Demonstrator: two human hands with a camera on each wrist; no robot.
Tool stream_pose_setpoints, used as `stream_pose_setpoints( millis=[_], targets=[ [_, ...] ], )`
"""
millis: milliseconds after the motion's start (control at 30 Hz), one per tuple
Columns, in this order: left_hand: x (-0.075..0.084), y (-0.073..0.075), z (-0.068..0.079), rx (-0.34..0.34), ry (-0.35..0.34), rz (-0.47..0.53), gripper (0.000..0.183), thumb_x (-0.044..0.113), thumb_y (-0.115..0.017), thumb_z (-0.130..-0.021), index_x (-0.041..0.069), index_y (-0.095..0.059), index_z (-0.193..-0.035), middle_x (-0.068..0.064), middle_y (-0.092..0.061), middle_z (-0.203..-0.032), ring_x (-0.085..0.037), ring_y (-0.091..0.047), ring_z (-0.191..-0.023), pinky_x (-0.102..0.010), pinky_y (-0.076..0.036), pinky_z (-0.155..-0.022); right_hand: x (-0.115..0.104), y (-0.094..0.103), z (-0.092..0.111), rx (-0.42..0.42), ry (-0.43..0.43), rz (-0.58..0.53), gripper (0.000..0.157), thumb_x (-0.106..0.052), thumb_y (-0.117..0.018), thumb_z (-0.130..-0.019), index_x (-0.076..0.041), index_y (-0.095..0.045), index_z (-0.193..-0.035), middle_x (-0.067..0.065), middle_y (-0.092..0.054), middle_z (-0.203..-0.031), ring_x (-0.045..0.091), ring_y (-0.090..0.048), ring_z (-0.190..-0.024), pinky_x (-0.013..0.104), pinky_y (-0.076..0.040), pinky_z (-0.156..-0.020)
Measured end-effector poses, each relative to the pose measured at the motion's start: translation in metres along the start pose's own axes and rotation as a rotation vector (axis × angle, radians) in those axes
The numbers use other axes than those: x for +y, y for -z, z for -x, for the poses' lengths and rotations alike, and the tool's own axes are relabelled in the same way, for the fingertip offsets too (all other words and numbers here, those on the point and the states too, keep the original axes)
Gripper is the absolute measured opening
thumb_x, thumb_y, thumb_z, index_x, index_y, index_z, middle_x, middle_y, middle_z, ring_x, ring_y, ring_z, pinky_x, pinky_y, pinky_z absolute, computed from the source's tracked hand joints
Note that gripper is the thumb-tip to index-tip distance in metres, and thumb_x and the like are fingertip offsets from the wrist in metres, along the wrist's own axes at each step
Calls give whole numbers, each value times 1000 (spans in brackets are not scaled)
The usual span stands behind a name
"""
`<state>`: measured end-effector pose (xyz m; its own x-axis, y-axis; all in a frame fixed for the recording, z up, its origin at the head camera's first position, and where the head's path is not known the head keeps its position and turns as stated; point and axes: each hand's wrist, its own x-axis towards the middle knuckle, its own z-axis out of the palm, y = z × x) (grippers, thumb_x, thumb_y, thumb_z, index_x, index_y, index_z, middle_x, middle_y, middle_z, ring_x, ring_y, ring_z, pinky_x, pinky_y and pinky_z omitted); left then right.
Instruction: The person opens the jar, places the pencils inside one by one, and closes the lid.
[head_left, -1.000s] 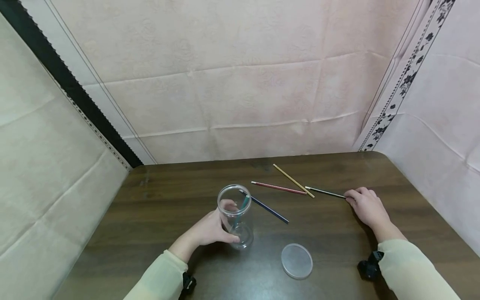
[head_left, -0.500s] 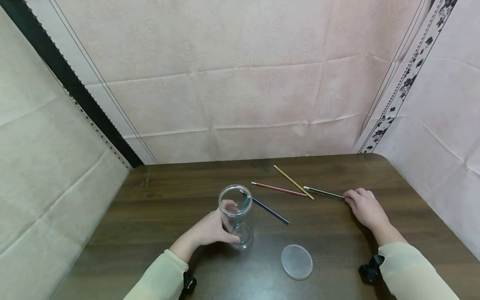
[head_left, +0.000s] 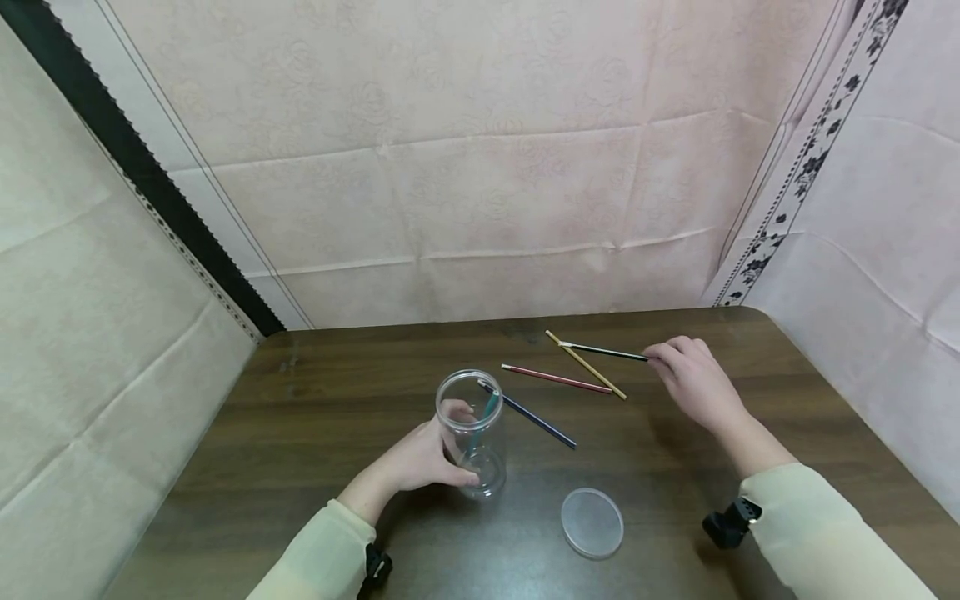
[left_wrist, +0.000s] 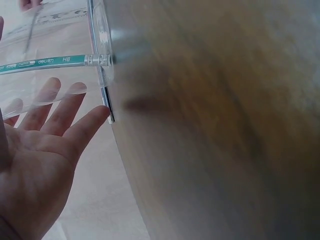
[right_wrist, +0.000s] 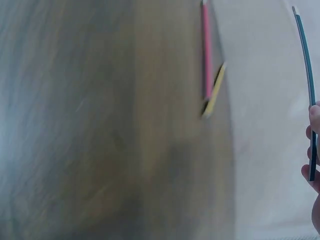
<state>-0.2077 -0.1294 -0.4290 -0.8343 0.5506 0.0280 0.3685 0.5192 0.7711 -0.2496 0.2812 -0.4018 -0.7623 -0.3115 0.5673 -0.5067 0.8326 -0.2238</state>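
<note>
A clear jar [head_left: 483, 454] stands upright on the wooden table, with my left hand [head_left: 423, 454] gripping its side, thumb at the front and fingers behind. Inside the jar leans a teal pencil [left_wrist: 50, 62], marked HB in the left wrist view. My right hand [head_left: 697, 379] pinches a dark green pencil [head_left: 607, 352] near one end, raised over the table and pointing left. In the head view it crosses over a yellow pencil [head_left: 592, 370]. A red pencil [head_left: 555, 378] and a dark blue pencil [head_left: 538, 422] lie on the table between the jar and my right hand.
A round clear lid [head_left: 592, 523] lies flat on the table [head_left: 315, 467], to the right of the jar and near the front. Pale cloth [head_left: 450, 192] hangs behind the table and along both sides.
My right hand has lifted the dark green pencil off the table and moved it up and to the left. My left hand and the jar have stayed in place.
</note>
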Motion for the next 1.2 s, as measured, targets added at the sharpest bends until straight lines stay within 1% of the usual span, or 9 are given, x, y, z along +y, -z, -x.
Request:
stream_pose_setpoints(
  millis=[133,267,467,600,733,933,1000,1100,1200],
  targets=[
    [0,0,0,-2,-3,-7,86,38,-83,-66,18,-32,-133,1,-48,-130,-11,-58,-84,-38,-43,-81,-22,8,-15,69,109,-20,15,2,-67,-82,-6,-66,-95,10,-56,-87,31,-47,-83,42,-35,-74],
    [0,0,0,0,1,-6,86,38,-83,-66,18,-32,-133,1,-48,-130,-11,-58,-83,-39,-43,-81,-46,16,-27,118,200,-51,19,3,-69,-79,-6,-66,-95,9,-57,-87,30,-47,-82,40,-34,-74],
    [0,1,1,-9,7,5,88,39,-83,-67,13,-32,-134,-1,-50,-126,-12,-57,-83,-41,-43,-81,-79,29,-38,198,350,-81,25,6,-71,-74,-6,-67,-95,9,-57,-88,31,-49,-80,38,-36,-72],
    [1,1,1,-14,14,14,89,37,-83,-67,13,-31,-135,-1,-51,-124,-13,-57,-83,-40,-43,-80,-96,35,-44,236,433,-87,28,6,-72,-72,-8,-68,-96,8,-58,-88,30,-50,-79,38,-38,-70],
    [1,2,1,-14,7,11,88,37,-82,-68,13,-31,-135,-2,-52,-122,-13,-57,-84,-40,-43,-79,-108,39,-46,240,479,-75,30,5,-72,-71,-9,-68,-97,7,-58,-88,29,-51,-79,38,-39,-70],
    [0,1,1,-14,5,-5,88,40,-82,-68,14,-31,-135,0,-56,-109,-12,-57,-82,-38,-44,-77,-120,40,-47,239,537,-14,32,7,-69,-71,-11,-68,-97,7,-57,-87,28,-54,-80,41,-41,-68],
    [-1,1,1,-10,-5,-5,88,39,-82,-67,13,-31,-135,0,-56,-111,-13,-57,-83,-38,-44,-77,-123,39,-48,237,547,8,32,9,-66,-72,-12,-68,-96,7,-57,-87,28,-54,-80,42,-41,-68],
    [-1,1,0,-1,-25,-8,88,38,-82,-67,13,-31,-134,-1,-53,-121,-13,-56,-86,-38,-43,-79,-125,39,-48,232,547,41,32,8,-61,-73,-14,-68,-94,6,-57,-86,28,-54,-81,44,-41,-68],
    [0,1,1,1,-35,-5,85,36,-82,-67,13,-32,-132,0,-48,-129,-14,-56,-89,-39,-43,-80,-127,40,-47,235,536,69,31,7,-59,-75,-16,-69,-93,5,-57,-87,28,-54,-83,45,-40,-70]
  ],
)
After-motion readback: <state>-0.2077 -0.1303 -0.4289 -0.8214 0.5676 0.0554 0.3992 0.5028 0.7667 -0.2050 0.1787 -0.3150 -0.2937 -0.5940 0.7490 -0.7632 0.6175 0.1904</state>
